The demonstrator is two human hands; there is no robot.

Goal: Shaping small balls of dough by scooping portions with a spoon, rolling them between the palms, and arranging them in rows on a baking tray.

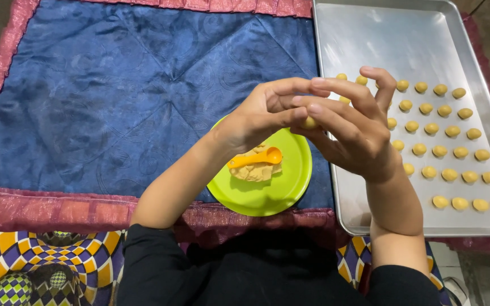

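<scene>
Blue quilted cloth (114, 96) with a pink shiny border covers the work surface, and a patterned mat shows at the near edge. On the right lies a large metal baking tray (392, 39), its lower half set with neat rows of small yellow dough balls (440, 152). Just left of the tray, touching or nearly so, sits a round green plate (279, 192) bearing a lump of pale dough (255, 171) with an orange measuring spoon (255, 158) lying across it.

Above the plate's right edge the left hand (256, 116) and the right hand (355, 130) meet, fingers curled together, pinching one small dough piece (310, 122) between their tips.

Held only at the fingertips, the piece could slip and drop onto the plate or cloth. Pressing too hard would likely flatten it unevenly. Should a hand swing low over the tray, it might dent the finished balls nearest the plate.
</scene>
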